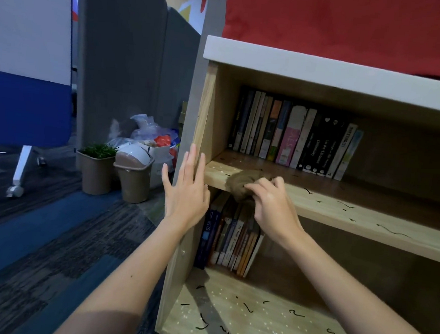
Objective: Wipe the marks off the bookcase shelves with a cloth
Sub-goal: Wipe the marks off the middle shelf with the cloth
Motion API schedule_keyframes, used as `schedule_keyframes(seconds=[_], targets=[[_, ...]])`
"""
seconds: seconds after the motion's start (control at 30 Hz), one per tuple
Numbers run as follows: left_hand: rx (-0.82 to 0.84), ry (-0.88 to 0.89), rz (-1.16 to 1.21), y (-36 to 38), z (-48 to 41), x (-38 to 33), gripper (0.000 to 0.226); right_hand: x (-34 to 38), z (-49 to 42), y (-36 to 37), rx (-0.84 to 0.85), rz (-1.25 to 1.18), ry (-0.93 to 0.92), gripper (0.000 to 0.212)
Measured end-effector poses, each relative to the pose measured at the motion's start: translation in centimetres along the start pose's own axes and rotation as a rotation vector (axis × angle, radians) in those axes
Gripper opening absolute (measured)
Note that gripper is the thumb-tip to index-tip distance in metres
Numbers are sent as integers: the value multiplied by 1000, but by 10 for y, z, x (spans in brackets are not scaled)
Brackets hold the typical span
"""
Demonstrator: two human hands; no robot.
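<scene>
Cloth (238,184): a brown wad, bunched so that no clear long axis shows, sitting at the left front of the upper shelf (341,210) with its lower part hanging over the front edge. The right hand (271,205) grips it from the right, fingers curled over the top. The left hand (185,190) is spread flat, fingers straight and pointing up, at the left side panel of the bookcase (205,107); whether it touches the panel is unclear. The hands are apart, one on each side of that panel's front edge.

The shelf runs left to right, and black marks (393,230) lie along it to the right of the cloth. More squiggles cover the lower shelf (254,322). Books (295,138) stand upright behind the cloth, with another row (232,236) below. Left of the bookcase, on the floor, stand a bin (132,175) and a potted plant (96,167).
</scene>
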State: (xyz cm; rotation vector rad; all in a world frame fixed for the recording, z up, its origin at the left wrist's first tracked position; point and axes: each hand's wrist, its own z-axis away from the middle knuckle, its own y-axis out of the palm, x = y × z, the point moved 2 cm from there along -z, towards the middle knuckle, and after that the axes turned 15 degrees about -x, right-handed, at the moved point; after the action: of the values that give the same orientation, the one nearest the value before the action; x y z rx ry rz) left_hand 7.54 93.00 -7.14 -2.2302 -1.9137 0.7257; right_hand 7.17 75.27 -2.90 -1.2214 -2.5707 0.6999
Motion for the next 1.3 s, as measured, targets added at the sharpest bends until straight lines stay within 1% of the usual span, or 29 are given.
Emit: schedule_keyframes(seconds=[0.07, 0.13, 0.17, 0.3, 0.37, 0.43, 0.47, 0.6, 0.63, 0.67, 0.73, 0.77, 0.9, 0.97, 1.1, 1.13, 1.17, 1.27, 1.3], targets=[[-12, -67, 7, 3, -9, 2, 72, -2, -20, -2, -62, -62, 50, 30], [20, -150, 35, 5, -22, 7, 76, -7, -47, -1, -107, -73, 140, 29], [32, -177, 55, 7, -27, 10, 76, -14, -64, 5, -79, -68, 198, 29], [32, -263, 126, 11, -32, 17, 79, -42, -110, 50, 147, 12, 429, 28], [-6, -288, 142, 13, -31, 18, 84, -48, -117, 75, 290, 72, 490, 27], [-11, -309, 160, 14, -31, 16, 89, -44, -118, 92, 412, 100, 463, 25], [1, -317, 160, 14, -30, 17, 90, -39, -117, 97, 448, 87, 429, 25], [18, -343, 159, 11, -31, 15, 89, -21, -123, 85, 535, -55, 232, 30], [17, -349, 164, 11, -31, 15, 89, -19, -127, 77, 539, -91, 219, 30], [16, -354, 169, 10, -32, 15, 90, -21, -133, 72, 509, -111, 221, 30], [34, -359, 172, 9, -31, 14, 90, -25, -137, 73, 405, -76, 221, 34], [38, -357, 173, 8, -31, 14, 91, -24, -136, 78, 383, -52, 216, 35], [63, -361, 179, 7, -31, 14, 90, -15, -114, 105, 480, -33, 116, 37], [62, -366, 183, 8, -32, 15, 88, -11, -106, 89, 486, -82, 21, 34], [69, -385, 224, 11, -32, 17, 89, -8, -92, 26, 640, -199, -86, 30], [66, -390, 222, 11, -32, 17, 89, -10, -90, 18, 630, -205, -89, 30], [63, -395, 220, 11, -33, 18, 87, -13, -91, 15, 577, -194, -85, 30], [72, -400, 218, 11, -32, 17, 82, -15, -90, 34, 310, -80, -4, 32], [76, -401, 215, 10, -33, 16, 81, -10, -87, 44, 264, -65, 17, 34]])
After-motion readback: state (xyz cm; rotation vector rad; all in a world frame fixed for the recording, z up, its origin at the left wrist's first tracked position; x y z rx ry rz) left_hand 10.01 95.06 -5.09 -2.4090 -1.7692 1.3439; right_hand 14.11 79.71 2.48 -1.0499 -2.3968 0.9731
